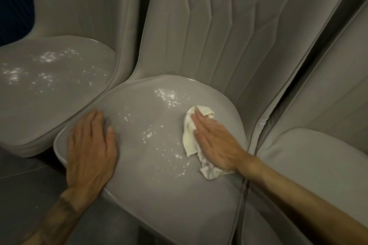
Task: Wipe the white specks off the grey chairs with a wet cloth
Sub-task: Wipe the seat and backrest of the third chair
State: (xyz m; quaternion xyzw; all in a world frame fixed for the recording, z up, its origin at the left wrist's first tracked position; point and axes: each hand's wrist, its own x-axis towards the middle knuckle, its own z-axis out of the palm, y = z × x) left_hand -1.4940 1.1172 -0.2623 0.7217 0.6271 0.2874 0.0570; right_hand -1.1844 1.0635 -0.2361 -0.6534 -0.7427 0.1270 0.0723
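Cloth (189, 135) looks soft, limp, light; prob. clings when wet, so work it under a flat palm, not pinched. It lies at 3 o'clock on the middle chair seat (151, 189), long axis approx 12-to-6. Right hand (216, 143) presses flat on it, fingers straight twd 11. Left hand (90, 145) rests spread on the seat edge at 9. Specks (167, 96) sit just beside the cloth, at 11.
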